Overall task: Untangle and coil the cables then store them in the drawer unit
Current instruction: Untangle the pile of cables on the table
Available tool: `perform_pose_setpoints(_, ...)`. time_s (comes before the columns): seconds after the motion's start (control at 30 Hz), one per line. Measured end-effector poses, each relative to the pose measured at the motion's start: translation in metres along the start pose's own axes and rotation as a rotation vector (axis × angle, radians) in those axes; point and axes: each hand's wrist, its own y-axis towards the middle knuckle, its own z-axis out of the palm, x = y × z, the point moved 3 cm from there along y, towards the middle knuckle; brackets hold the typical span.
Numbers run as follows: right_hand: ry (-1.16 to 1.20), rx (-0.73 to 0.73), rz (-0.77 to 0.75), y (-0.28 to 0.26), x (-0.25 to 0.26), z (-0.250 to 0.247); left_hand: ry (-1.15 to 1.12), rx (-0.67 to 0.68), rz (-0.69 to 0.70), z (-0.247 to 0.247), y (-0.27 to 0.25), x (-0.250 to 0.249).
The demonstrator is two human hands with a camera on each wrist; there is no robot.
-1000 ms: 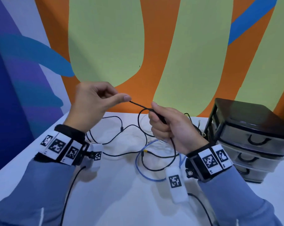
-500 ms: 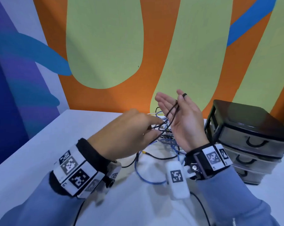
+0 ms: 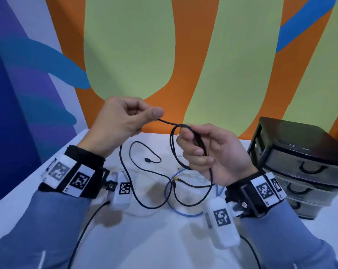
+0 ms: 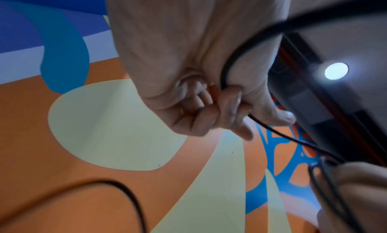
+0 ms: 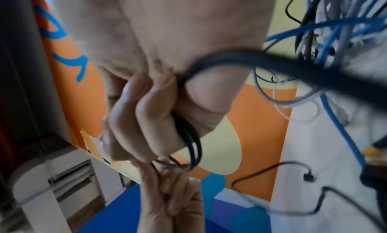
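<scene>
Black cable (image 3: 200,144) loops bunched in right hand (image 3: 212,152), left hand (image 3: 123,119) pinching the feed; slack could snag the blue cable (image 3: 171,205).

Non-task stuff in view: white counter (image 3: 148,239), matte, runs up to the back wall. Wall mural (image 3: 222,55) behind it: orange ground with big pale-green rounded shapes, blue swoosh upper right, teal and purple bands on the left over a white patch. Left wrist view catches a round ceiling light (image 4: 336,70), lit, beside a dark beam or rail. Right wrist view shows a grey-white cabinet with slotted fronts (image 5: 69,183) low at left, blurred, can't tell what it is. Blue floor area (image 5: 117,216) beneath it.
</scene>
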Motion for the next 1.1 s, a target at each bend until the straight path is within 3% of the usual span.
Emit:
perform_pose_setpoints(0.13,0.147,-0.019,-0.175,-0.002,0.010,-0.005,0.242,0.213,-0.094,0.020,-0.003,0.015)
perform_pose_setpoints(0.27,0.251,-0.226,-0.401,-0.005,0.018,-0.021,0.413,0.574,-0.174,0.059,-0.020,0.019)
perform_pose_setpoints(0.33,0.247,-0.341,-0.524,-0.006,0.021,-0.031,0.498,0.662,-0.076,0.077,-0.032,0.012)
perform_pose_setpoints(0.43,-0.002,-0.566,-0.608,-0.003,0.020,-0.037,0.600,0.562,0.182,0.082,-0.039,0.000)
perform_pose_setpoints(0.5,-0.315,-0.698,-0.583,0.000,0.017,-0.036,0.628,0.482,0.260,0.079,-0.038,-0.007)
perform_pose_setpoints(0.6,-0.854,-0.757,-0.422,0.000,0.012,-0.029,0.237,0.399,-0.004,0.061,-0.027,-0.010)
perform_pose_setpoints(0.67,-0.901,-0.683,-0.315,0.001,0.008,-0.024,0.109,0.394,-0.110,0.042,-0.020,-0.017)
perform_pose_setpoints(0.83,-0.692,-0.454,-0.054,0.003,0.004,-0.014,0.075,0.359,-0.174,0.011,-0.012,-0.011)
perform_pose_setpoints(0.9,-0.683,-0.390,0.069,0.004,-0.001,-0.013,0.202,0.318,-0.104,0.010,-0.009,-0.005)
perform_pose_setpoints(0.97,-0.731,-0.351,0.139,0.003,-0.005,-0.014,0.388,0.252,0.075,0.010,-0.007,-0.003)
perform_pose_setpoints(1.03,-0.729,-0.357,0.170,0.002,-0.006,-0.016,0.529,0.224,0.249,0.012,-0.007,-0.002)
perform_pose_setpoints(1.1,-0.707,-0.382,0.154,0.001,-0.004,-0.018,0.620,0.224,0.301,0.013,-0.007,-0.001)
